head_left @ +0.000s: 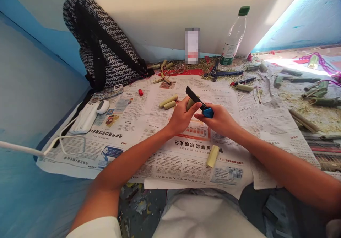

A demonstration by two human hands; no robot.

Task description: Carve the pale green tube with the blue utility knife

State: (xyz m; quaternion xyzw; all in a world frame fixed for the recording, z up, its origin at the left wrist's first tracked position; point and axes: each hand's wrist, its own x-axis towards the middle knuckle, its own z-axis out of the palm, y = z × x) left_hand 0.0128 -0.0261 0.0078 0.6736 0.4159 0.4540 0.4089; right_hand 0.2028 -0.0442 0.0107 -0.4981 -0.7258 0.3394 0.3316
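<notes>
My left hand (181, 116) is closed around a short greenish piece of bamboo (190, 104), partly hidden by the fingers and the blade. My right hand (220, 120) grips the blue handle of a utility knife (196, 99). Its dark blade points up and to the left, across the bamboo, and my left thumb lies against or close beside the blade. Two cut bamboo pieces (168, 101) lie together just left of my left hand. Nearer my body, another short bamboo piece (212, 156) rests on the newspaper (154, 152).
At the back stand a patterned backpack (106, 49) and a plastic bottle (233, 41). Dark-handled pliers (223, 73) lie by the bottle. A white power bank (84, 119) with a cable is at left. More bamboo pieces (303, 119) and shavings cover the right side.
</notes>
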